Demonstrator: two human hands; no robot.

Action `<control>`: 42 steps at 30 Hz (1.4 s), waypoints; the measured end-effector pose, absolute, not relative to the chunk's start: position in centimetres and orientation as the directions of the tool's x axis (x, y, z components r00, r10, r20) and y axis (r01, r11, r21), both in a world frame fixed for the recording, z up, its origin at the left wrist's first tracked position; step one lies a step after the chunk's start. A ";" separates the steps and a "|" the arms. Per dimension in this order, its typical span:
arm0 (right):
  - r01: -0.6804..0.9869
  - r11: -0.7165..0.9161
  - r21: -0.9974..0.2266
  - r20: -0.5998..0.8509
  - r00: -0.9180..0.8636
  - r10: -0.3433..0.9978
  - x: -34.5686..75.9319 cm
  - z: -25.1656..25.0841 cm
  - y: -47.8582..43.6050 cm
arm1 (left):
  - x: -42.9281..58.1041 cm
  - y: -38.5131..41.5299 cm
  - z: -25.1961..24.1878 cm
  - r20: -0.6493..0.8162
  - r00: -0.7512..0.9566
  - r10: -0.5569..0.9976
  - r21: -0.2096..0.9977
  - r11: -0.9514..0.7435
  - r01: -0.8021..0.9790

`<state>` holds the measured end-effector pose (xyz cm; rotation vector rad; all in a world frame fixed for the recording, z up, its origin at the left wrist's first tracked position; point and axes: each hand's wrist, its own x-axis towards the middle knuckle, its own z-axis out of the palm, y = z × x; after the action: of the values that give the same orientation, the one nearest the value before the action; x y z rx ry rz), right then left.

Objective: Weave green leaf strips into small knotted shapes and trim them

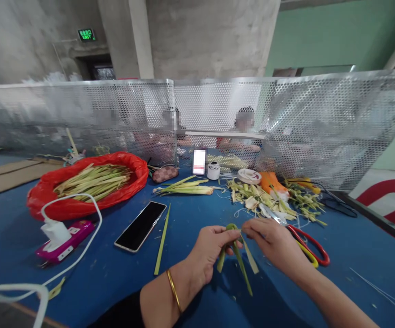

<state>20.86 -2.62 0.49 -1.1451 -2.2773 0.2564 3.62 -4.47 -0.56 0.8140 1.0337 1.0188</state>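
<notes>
My left hand (pixel 214 248), with a gold bangle at the wrist, is closed on a bundle of folded green leaf strips (pixel 240 259). Several strip ends hang below the fingers over the blue table. My right hand (pixel 269 237) is pinched close beside the top of the bundle; whatever lies between its fingertips is too small to make out. Just past the right hand lie scissors (pixel 320 246) with red and yellow handles, partly hidden by the hand. A single flat green strip (pixel 163 239) rests to the left of my hands.
A red plastic-lined basket (pixel 136 175) of leaf strips, a purple power strip (pixel 64 241) and a phone (pixel 141 226) lie left. Leaf stalks (pixel 187 187), scraps (pixel 252 196) and a tape roll (pixel 249 176) lie ahead. Behind a perforated metal screen (pixel 211 109) sit two people.
</notes>
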 end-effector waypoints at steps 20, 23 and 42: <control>0.684 0.566 -0.460 0.475 -0.349 0.808 19.7 0.4 -3.3 | 3.0 -4.0 0.1 -0.247 0.057 0.967 0.891 0.250 -0.379; 0.646 0.576 -0.501 0.395 -0.422 0.816 18.7 0.0 -3.9 | 3.0 -4.0 0.0 -0.242 0.050 0.969 0.882 0.241 -0.406; 0.684 0.565 -0.463 0.501 -0.324 0.803 17.6 -0.1 -6.0 | 3.2 -4.1 0.2 -0.184 0.157 0.970 0.826 0.239 -0.511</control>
<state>17.56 -5.97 -0.05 -1.1854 -2.0896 0.2152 3.20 -4.15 0.19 0.6925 0.8270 1.1907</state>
